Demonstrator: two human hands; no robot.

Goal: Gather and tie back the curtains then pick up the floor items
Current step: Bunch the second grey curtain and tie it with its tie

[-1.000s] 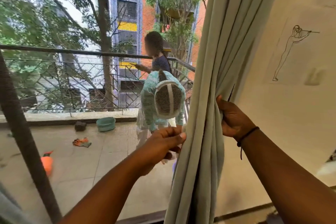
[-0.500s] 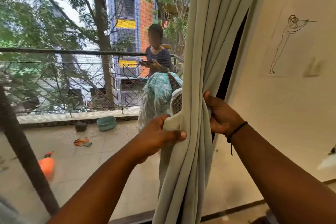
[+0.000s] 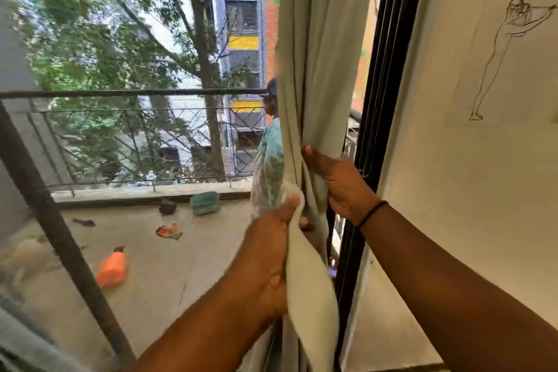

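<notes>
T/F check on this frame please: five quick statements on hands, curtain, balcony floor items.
1. Both hands grip the curtain. True: left hand, right hand.
2. The curtain is already tied back. False: no tie shows; it is only bunched by hand.
3. An orange spray bottle lies on the balcony floor. True.
4. The teal basin sits on the railing. False: it is on the floor by the ledge.
5. The right wrist is bare. False: it wears a black band.
</notes>
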